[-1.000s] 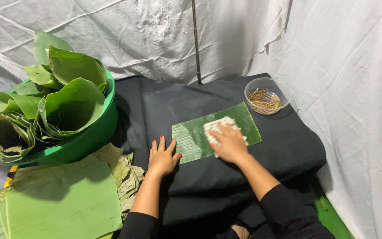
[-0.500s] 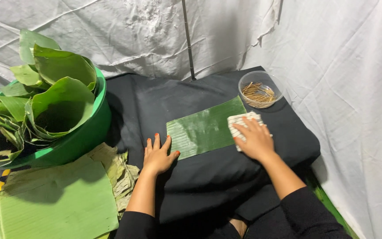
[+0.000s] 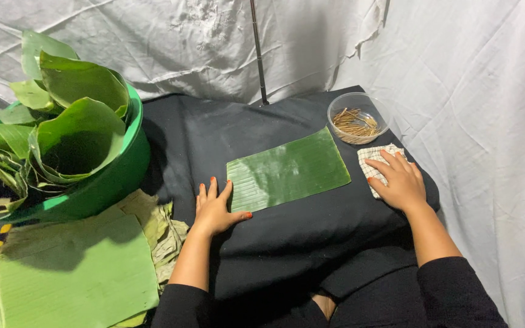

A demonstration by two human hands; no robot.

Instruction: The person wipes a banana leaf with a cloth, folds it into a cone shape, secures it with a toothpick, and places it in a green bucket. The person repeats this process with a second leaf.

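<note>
A rectangular piece of green banana leaf (image 3: pixel 288 169) lies flat on a black cloth-covered surface (image 3: pixel 202 133). My left hand (image 3: pixel 215 209) rests flat at the leaf's left end, thumb touching its lower corner, fingers spread. My right hand (image 3: pixel 400 180) presses down on a small checked cloth (image 3: pixel 370 162) to the right of the leaf, just off its edge. Behind that cloth stands a clear round bowl of thin wooden sticks (image 3: pixel 356 119).
A green basin (image 3: pixel 101 185) piled with curled banana leaves stands at the left. Flat cut leaves (image 3: pixel 74 276) are stacked on the floor below it. White sheeting (image 3: pixel 487 91) hangs behind and to the right. A thin dark pole (image 3: pixel 257 51) rises at the back.
My right hand has slid the checked cloth across the leaf to the right and off its edge. The left hand has stayed at the leaf's left end.
</note>
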